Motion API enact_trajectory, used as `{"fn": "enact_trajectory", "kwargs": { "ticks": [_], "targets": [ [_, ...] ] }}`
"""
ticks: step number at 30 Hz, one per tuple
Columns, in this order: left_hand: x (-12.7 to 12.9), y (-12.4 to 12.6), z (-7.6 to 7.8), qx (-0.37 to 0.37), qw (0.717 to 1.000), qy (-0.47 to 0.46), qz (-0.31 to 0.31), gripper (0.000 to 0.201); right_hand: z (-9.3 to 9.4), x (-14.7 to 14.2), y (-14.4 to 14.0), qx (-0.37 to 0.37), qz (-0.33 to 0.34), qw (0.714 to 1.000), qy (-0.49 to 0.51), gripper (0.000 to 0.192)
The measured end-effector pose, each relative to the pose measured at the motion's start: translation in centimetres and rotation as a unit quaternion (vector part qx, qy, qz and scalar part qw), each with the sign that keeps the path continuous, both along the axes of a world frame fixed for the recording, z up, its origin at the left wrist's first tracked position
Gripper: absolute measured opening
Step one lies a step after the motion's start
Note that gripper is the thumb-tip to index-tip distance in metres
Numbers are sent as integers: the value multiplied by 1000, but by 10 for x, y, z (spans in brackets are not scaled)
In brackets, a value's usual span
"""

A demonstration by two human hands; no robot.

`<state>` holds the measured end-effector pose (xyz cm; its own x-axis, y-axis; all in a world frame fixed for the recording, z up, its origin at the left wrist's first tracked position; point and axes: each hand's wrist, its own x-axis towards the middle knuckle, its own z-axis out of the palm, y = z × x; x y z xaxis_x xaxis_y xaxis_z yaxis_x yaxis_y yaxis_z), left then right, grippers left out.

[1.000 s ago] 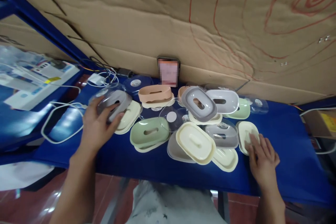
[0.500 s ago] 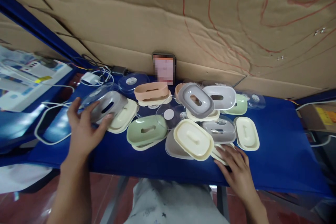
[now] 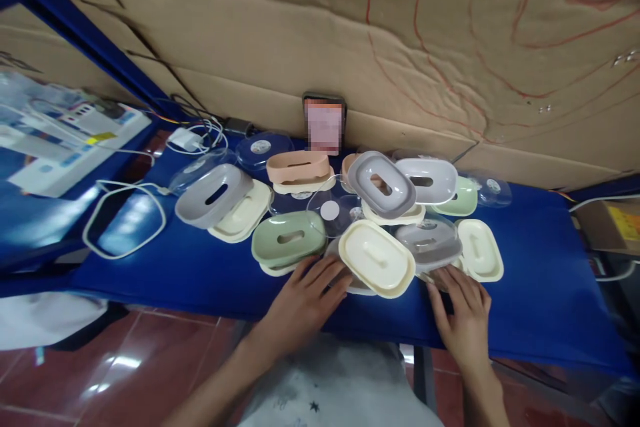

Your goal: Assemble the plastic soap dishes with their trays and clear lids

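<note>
Both hands are resting at the near edge of the worktop (image 3: 210, 280), left hand (image 3: 300, 300) just in front of a soap dish (image 3: 289, 243), right hand (image 3: 465, 310) just in front of a lidded dish (image 3: 428, 245). Between them a big lid (image 3: 376, 257) is sitting on top of another dish. Further back more dishes are piling up, and behind those a phone (image 3: 325, 121) is leaning against the cardboard wall (image 3: 350, 33). Way off left of the left hand, a cable loop (image 3: 125, 220) is lying flat.
</note>
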<state>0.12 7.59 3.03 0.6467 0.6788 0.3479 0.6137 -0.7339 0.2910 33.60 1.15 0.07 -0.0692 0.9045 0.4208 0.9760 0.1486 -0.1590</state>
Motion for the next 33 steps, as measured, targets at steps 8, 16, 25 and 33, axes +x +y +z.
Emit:
{"fn": "enact_trajectory", "kwargs": {
  "ticks": [8, 16, 25, 33],
  "targets": [
    [14, 13, 0, -61, 986, -143, 54, 28, 12, -27, -6, -17, 125, 980, 153, 23],
    [36, -9, -20, 61, 990, -100, 83, 18, -5, -43, -5, -15, 113, 984, 139, 56],
    [26, -16, -26, 42, 995, -88, 8, 13, 5, -1, 21, -7, 17, 999, 28, 56],
    [30, -11, -23, 18, 996, -79, -47, 14, 11, 27, 44, 42, 58, 996, 52, 33]
  ]
}}
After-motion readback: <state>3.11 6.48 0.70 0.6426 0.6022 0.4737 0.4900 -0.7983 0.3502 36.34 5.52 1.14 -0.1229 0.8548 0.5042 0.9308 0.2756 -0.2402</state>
